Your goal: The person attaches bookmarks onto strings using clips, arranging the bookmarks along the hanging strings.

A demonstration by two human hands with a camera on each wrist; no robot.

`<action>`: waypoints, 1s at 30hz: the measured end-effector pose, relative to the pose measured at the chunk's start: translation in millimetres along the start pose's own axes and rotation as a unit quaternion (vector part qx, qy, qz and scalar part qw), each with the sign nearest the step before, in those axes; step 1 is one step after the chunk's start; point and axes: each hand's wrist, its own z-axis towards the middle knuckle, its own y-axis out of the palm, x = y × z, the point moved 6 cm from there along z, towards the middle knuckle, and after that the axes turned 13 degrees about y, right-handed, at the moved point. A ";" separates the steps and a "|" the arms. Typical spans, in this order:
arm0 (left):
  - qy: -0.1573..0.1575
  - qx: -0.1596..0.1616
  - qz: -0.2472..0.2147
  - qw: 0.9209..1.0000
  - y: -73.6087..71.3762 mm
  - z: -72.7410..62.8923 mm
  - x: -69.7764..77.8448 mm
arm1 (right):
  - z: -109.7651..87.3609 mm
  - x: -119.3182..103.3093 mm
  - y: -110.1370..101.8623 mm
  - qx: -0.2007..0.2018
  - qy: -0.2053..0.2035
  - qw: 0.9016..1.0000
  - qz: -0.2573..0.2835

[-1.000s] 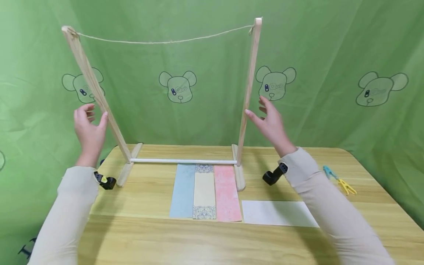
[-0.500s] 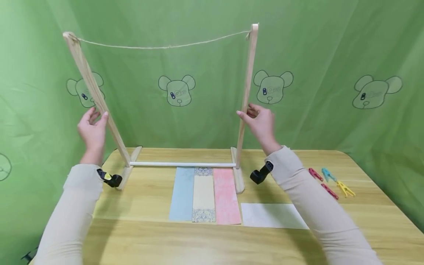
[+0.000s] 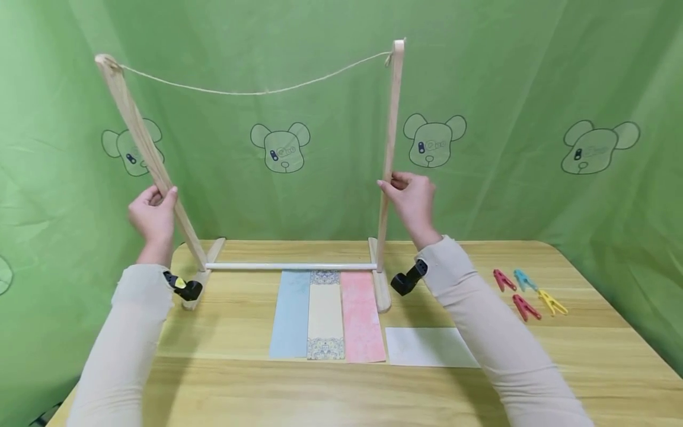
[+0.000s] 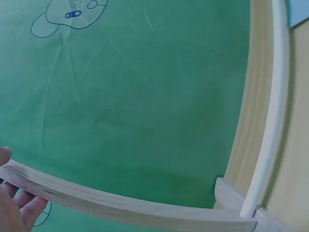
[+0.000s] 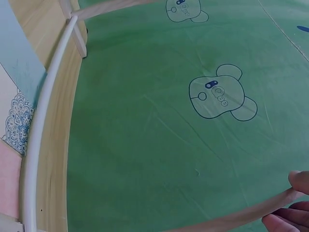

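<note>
A wooden stand has two upright posts joined low down by a white rod (image 3: 290, 266). A thin string (image 3: 229, 92) sags between the post tops. My left hand (image 3: 152, 216) grips the left post (image 3: 133, 118) around its lower middle, thumb in front and fingers behind; the left wrist view shows the fingers under the post (image 4: 96, 195). My right hand (image 3: 415, 203) pinches the right post (image 3: 393, 112) at similar height between thumb and fingers. In the right wrist view, only the fingertips show on this post (image 5: 241, 216). The left post leans outward at its top.
Blue (image 3: 290, 314), cream patterned (image 3: 325, 311) and pink (image 3: 363, 317) strips lie side by side below the rod. A white strip (image 3: 427, 347) lies crosswise to their right. Two red clothespins (image 3: 526, 307), a blue one (image 3: 525, 280) and a yellow one (image 3: 552, 301) lie at the right.
Both hands have closed onto the posts from beside them. The right post's top has moved inward, and the string sags deeper. The right arm has moved left, uncovering the red clothespins.
</note>
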 end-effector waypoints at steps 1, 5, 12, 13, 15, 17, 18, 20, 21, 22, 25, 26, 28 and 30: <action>0.000 0.007 -0.003 1.000 -0.2 0.2 -1.1 | -0.3 -0.2 0.1 0.001 -0.001 1.000 -0.002; 0.003 0.030 -0.016 0.999 -2.1 -0.7 -4.5 | -0.1 0.1 0.7 0.007 -0.004 1.000 -0.005; 0.000 0.029 -0.023 0.999 -3.5 -1.4 -7.8 | 0.6 3.1 -2.0 0.022 -0.005 1.000 -0.008; 0.000 0.028 -0.024 0.999 -3.6 -1.6 -7.9 | 0.7 3.8 -2.3 0.022 -0.003 1.000 -0.008; -0.002 0.028 -0.026 0.999 -3.7 -1.5 -8.6 | 1.0 5.3 -2.9 0.023 -0.002 1.000 -0.009; 0.000 0.028 -0.027 0.999 -3.8 -1.6 -8.6 | 1.4 6.5 -3.6 0.025 -0.004 1.000 -0.012; 0.002 0.029 -0.024 0.999 -3.9 -1.7 -8.3 | 1.5 6.9 -3.9 0.026 -0.006 1.000 -0.014; 0.001 0.030 -0.029 0.999 -3.8 -1.7 -8.4 | 1.6 7.1 -4.7 0.031 -0.013 0.999 -0.019; 0.001 0.031 -0.033 0.999 -3.7 -1.6 -8.4 | 1.5 7.0 -5.0 0.033 -0.017 0.999 -0.023; 0.003 0.032 -0.035 0.999 -3.8 -1.5 -8.3 | 1.4 6.8 -5.1 0.035 -0.021 0.999 -0.026; -0.001 0.033 -0.049 0.998 -3.8 -1.0 -9.1 | 1.5 6.4 -5.1 0.039 -0.034 0.998 -0.033; -0.001 0.033 -0.052 0.998 -3.8 -0.9 -9.4 | 1.5 6.5 -5.2 0.040 -0.036 0.998 -0.035; -0.003 0.032 -0.054 0.998 -3.5 -1.1 -10.0 | 1.7 6.8 -5.9 0.040 -0.040 0.998 -0.034; -0.003 0.028 -0.047 0.998 -2.6 -1.7 -10.4 | 2.1 7.6 -7.1 0.039 -0.039 0.998 -0.034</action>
